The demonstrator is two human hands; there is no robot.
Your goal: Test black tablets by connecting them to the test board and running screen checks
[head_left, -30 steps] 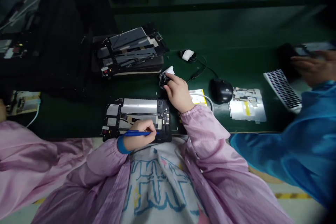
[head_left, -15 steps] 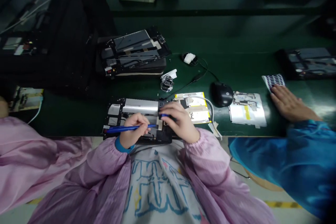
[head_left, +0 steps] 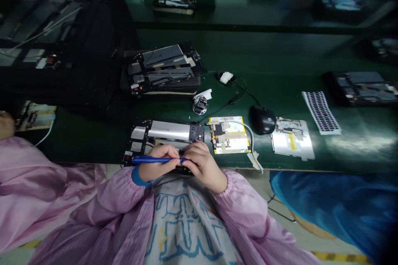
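My left hand (head_left: pixel 160 163) is closed round a blue pen (head_left: pixel 146 160), held level with its tip end pointing right. At that end the closed fingers of my right hand (head_left: pixel 200 163) meet the left fingertips; a small blue piece, apparently the pen cap, is mostly hidden in them. Both hands are over the near part of an opened tablet (head_left: pixel 169 129), which shows silver panels and black boards at the bench edge. Right of it lies a white and yellow battery pack (head_left: pixel 231 136) with a grey cable (head_left: pixel 248 130) across its top.
Behind the tablet are a stack of opened tablets (head_left: pixel 164 68), a metal tally counter (head_left: pixel 200 105) and a coiled black cable (head_left: pixel 226 78). A black mouse (head_left: pixel 263 120), a silver plate (head_left: pixel 294 138) and a label sheet (head_left: pixel 321 112) lie rightward. People sit on both sides.
My hands have come together at the pen's tip end and moved nearer my body. The blue-sleeved person's hand has left the label sheet, which now lies fully visible.
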